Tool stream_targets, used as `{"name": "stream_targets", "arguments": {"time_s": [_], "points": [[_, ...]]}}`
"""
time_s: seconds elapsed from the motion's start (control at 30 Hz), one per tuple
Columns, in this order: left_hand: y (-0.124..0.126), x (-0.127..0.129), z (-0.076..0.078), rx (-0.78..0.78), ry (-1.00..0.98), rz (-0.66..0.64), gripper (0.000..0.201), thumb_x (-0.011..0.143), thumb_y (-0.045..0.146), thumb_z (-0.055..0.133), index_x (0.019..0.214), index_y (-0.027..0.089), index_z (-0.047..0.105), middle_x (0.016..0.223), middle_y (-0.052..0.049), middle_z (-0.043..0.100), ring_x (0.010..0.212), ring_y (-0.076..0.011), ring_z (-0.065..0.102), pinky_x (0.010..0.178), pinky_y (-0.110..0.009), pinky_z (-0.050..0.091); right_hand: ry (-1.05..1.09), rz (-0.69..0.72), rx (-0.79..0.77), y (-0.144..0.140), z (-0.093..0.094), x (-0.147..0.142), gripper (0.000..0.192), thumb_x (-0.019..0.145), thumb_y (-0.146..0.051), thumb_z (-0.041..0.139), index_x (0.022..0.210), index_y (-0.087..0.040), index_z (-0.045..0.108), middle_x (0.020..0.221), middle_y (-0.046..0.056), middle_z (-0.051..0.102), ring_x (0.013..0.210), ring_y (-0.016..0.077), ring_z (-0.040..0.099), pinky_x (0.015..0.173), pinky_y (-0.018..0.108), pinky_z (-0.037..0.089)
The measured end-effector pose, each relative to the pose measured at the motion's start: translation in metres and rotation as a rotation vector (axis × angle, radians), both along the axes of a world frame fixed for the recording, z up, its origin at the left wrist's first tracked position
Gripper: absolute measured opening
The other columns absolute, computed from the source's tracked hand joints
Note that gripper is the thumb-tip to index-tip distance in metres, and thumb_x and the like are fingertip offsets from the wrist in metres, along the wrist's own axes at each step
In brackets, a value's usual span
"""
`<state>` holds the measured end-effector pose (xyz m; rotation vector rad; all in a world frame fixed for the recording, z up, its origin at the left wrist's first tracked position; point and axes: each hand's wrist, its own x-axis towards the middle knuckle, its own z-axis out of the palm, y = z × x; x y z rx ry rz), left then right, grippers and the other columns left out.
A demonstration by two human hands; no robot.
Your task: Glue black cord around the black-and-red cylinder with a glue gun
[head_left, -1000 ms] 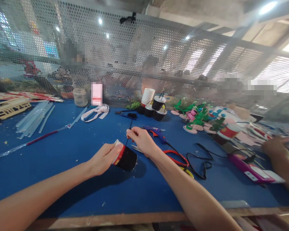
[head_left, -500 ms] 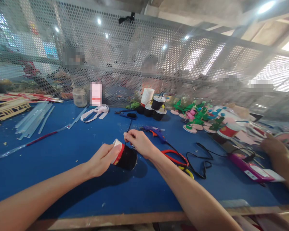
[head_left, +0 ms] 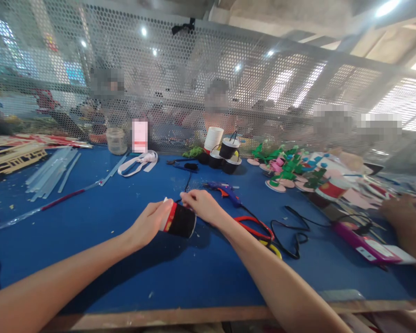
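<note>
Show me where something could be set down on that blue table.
The blue table shows bare patches, barring small scraps: between the left arm, right arm and wooden front edge; and between the left arm and the red-and-clear strip. Crowded: beyond the right hand, with glue gun, white cups and green crafts.

Cup (head_left: 182,221): rim partly hidden from me, under left fingers (head_left: 163,210) | black cord (head_left: 188,181): end hidden, at right fingertips (head_left: 185,197) | co-worker's arm (head_left: 406,224): edge-cut, far right of both
</note>
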<state>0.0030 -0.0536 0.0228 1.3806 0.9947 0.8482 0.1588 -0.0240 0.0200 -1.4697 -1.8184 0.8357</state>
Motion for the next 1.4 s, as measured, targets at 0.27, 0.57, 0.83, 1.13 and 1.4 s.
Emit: {"name": "stream_targets", "arguments": {"time_s": [0.27, 0.57, 0.83, 1.13, 1.4], "points": [[0.008, 0.002, 0.004, -0.261, -0.262, 0.165, 0.032, 0.066, 0.042, 0.053, 0.062, 0.01, 0.054, 0.048, 0.001, 0.052, 0.045, -0.0091, 0.047, 0.045, -0.02, 0.034, -0.092, 0.312, 0.021, -0.022, 0.017, 0.001, 0.054, 0.062, -0.04, 0.06, 0.108, -0.016, 0.045, 0.099, 0.007, 0.057, 0.083, 0.0173, 0.053, 0.07, 0.03, 0.041], [0.014, -0.002, 0.003, -0.356, -0.325, 0.101, 0.026, 0.068, 0.037, 0.053, 0.063, 0.011, 0.055, 0.051, 0.001, 0.053, 0.047, -0.0087, 0.047, 0.048, -0.02, 0.034, -0.312, 0.238, 0.412, -0.037, 0.007, -0.003, 0.054, 0.057, -0.025, 0.068, 0.104, -0.015, 0.043, 0.099, 0.009, 0.051, 0.091, 0.0212, 0.048, 0.078, 0.036, 0.04], [0.009, 0.001, 0.0, -0.356, -0.271, 0.052, 0.023, 0.069, 0.034, 0.053, 0.063, 0.011, 0.054, 0.05, 0.003, 0.049, 0.046, -0.0076, 0.042, 0.048, -0.02, 0.032, -0.24, 0.194, 0.529, -0.052, -0.012, -0.001, 0.057, 0.058, -0.029, 0.067, 0.105, -0.014, 0.039, 0.104, 0.013, 0.046, 0.099, 0.0239, 0.042, 0.084, 0.039, 0.038], [0.002, -0.002, -0.001, 0.05, 0.109, -0.163, 0.032, 0.072, 0.042, 0.043, 0.068, 0.011, 0.054, 0.057, 0.004, 0.046, 0.054, -0.0078, 0.037, 0.053, -0.02, 0.029, 0.057, 0.201, 0.217, -0.045, -0.006, 0.006, 0.034, 0.079, -0.036, 0.04, 0.103, -0.013, 0.047, 0.101, 0.01, 0.054, 0.093, 0.0168, 0.05, 0.08, 0.031, 0.039], [0.001, 0.005, -0.006, 0.108, 0.221, -0.188, 0.04, 0.073, 0.045, 0.038, 0.05, 0.012, 0.042, 0.047, 0.005, 0.03, 0.047, -0.006, 0.025, 0.045, -0.02, 0.02, 0.152, 0.234, 0.19, -0.045, -0.005, 0.002, 0.035, 0.086, -0.032, 0.024, 0.098, -0.016, 0.053, 0.096, 0.007, 0.057, 0.092, 0.013, 0.051, 0.082, 0.027, 0.037]]}}
